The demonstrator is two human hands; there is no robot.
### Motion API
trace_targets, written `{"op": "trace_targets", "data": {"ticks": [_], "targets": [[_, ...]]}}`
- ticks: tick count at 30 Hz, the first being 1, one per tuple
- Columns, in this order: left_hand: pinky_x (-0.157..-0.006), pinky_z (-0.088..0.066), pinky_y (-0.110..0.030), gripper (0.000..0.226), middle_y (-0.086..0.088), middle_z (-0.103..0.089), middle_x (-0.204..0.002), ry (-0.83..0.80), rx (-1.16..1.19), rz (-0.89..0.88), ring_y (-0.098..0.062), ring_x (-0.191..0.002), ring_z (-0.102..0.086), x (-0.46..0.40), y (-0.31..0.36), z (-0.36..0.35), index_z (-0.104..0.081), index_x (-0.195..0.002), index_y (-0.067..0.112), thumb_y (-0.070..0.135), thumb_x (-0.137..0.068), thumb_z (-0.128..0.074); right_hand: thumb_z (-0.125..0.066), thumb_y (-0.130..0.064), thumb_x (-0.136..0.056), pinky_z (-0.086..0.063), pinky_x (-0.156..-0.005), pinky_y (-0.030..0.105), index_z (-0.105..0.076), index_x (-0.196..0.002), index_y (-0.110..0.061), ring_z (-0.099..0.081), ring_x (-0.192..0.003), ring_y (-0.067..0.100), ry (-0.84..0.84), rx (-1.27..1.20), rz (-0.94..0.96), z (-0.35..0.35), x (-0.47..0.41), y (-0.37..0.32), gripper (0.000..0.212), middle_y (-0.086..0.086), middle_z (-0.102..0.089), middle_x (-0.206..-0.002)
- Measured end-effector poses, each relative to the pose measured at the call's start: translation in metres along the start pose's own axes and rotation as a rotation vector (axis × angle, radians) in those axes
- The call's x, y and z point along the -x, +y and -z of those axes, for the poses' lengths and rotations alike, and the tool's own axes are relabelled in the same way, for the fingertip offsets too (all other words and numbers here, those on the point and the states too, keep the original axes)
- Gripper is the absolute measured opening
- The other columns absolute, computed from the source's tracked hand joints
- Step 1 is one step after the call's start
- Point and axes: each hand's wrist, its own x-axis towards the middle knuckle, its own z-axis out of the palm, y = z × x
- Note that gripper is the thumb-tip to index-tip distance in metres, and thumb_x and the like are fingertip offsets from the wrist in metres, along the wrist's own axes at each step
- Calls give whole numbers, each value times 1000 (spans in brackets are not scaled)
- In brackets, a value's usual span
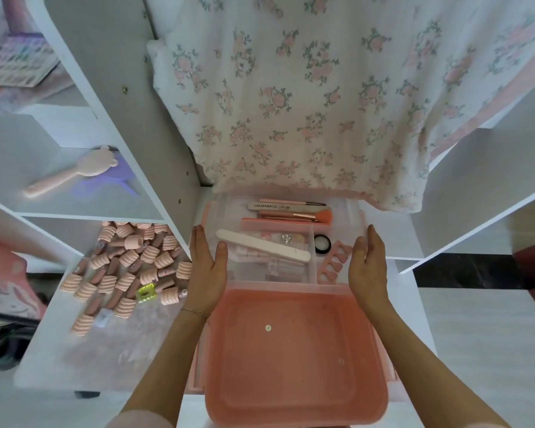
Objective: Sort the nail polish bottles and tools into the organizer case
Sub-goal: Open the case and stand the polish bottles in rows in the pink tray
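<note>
A pink organizer case sits open in front of me, its lid toward me. In it lies a clear divided tray with a white nail file, a grey file, a pink brush, a small round pot and a pink toe separator. My left hand rests with straight fingers against the tray's left side. On the tray's right side, my right hand does the same. Several peach nail polish bottles lie heaped on the white surface to the left.
White shelving rises at left, holding a pink bear-shaped hairbrush and a purple item. A floral cloth hangs behind the case. A yellow object lies among the bottles. Another white shelf unit stands at right.
</note>
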Motion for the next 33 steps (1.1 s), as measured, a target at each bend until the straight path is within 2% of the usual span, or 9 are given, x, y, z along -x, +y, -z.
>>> {"op": "trace_targets", "data": {"ticks": [2, 4, 6, 9, 12, 15, 20, 29, 33], "targets": [[-111, 1, -19, 56, 2, 1, -156, 7, 25, 5, -8, -142, 1, 5, 1, 2, -3, -147, 15, 27, -99, -31, -23, -33, -100, -17, -110, 28, -14, -146, -22, -19, -141, 17, -15, -35, 8, 3, 4, 2, 49, -1, -17, -155], [-116, -10, -35, 56, 1, -5, -156, 72, 89, 25, -12, -142, -8, 13, 0, 7, -8, -147, 17, 30, -99, -32, -24, -33, -100, -14, -111, 27, -11, -146, -26, -15, -142, 14, 29, -68, 28, 10, 11, 7, 49, -5, -13, -156], [-110, -29, -45, 52, -5, -23, -151, 154, 102, 38, -20, -137, -26, 27, -6, 15, -21, -145, 17, 29, -97, -38, -31, -32, -99, -18, -109, 28, -17, -144, -30, -20, -140, 14, 143, -65, 61, 20, 26, 17, 48, -5, -19, -154], [-98, -40, -43, 45, -7, -43, -136, 176, -35, 66, -24, -123, -43, 57, -27, 21, -39, -136, 16, 22, -93, -48, -43, -23, -95, -31, -104, 37, -27, -138, -31, -33, -133, 20, 212, 24, 24, 29, 53, 39, 48, -1, -30, -147], [-93, -38, -33, 41, -8, -49, -133, 139, -131, 128, -23, -118, -49, 84, -45, 15, -45, -134, 13, 17, -93, -48, -43, -20, -94, -36, -99, 38, -33, -138, -19, -40, -126, 25, 67, 152, -99, 32, 75, 60, 45, 7, -38, -141], [-88, -36, -29, 27, -13, -59, -121, 150, -240, 76, -26, -107, -54, 97, -53, 12, -59, -118, 6, 8, -93, -47, -39, -16, -95, -35, -101, 36, -43, -132, -8, -42, -123, 29, -57, 297, -80, 36, 86, 68, 38, 12, -41, -138], [-86, -36, -27, 23, -12, -60, -116, 202, -293, 68, -15, -96, -51, 104, -59, 23, -63, -112, 7, 10, -92, -51, -37, -10, -95, -35, -100, 33, -50, -125, -7, -44, -118, 25, -141, 311, -50, 35, 98, 61, 34, 10, -42, -134], [-82, -35, -31, 23, -16, -59, -109, 155, -372, 35, -21, -95, -49, 84, -93, 85, -62, -109, 3, 5, -87, -55, -34, -10, -95, -41, -97, 31, -46, -129, -11, -50, -114, 22, -181, 290, -8, -14, 136, 36, 36, 5, -41, -135], [-77, -35, -31, 22, -7, -60, -100, 75, -332, 23, -20, -87, -49, 69, -110, 119, -63, -106, 6, 4, -85, -57, -39, -4, -92, -34, -102, 31, -46, -131, -5, -45, -121, 25, -104, 384, 16, -43, 155, 21, 39, 11, -46, -135]]}}
